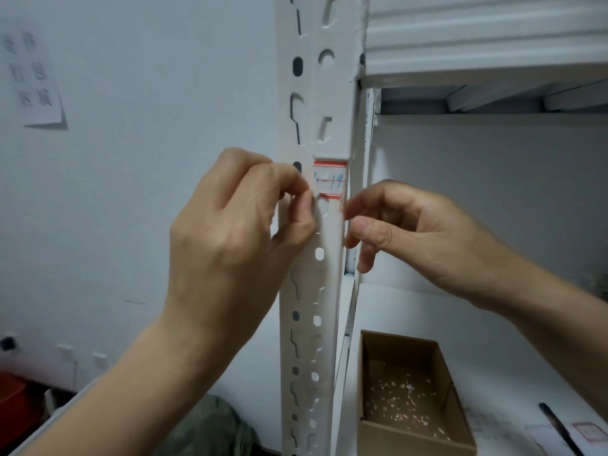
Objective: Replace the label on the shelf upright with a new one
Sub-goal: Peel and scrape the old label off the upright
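Left hand (pixel 230 232) pinches thumb to forefinger on the lower-left corner of the label (pixel 329 181). The label lies mostly flat on the shelf upright (pixel 324 291), immediately right of the pinch. Right hand (pixel 411 232) is loosely curled and empty, fingertips at the upright's far edge. Recommendation: free the corner fully, then peel slowly at a low angle to avoid tearing.

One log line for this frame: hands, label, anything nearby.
label: stuck on upright | left hand: pinches label's lower-left corner | right hand: loose, at upright's right edge, holds nothing | cardboard box: scraps inside
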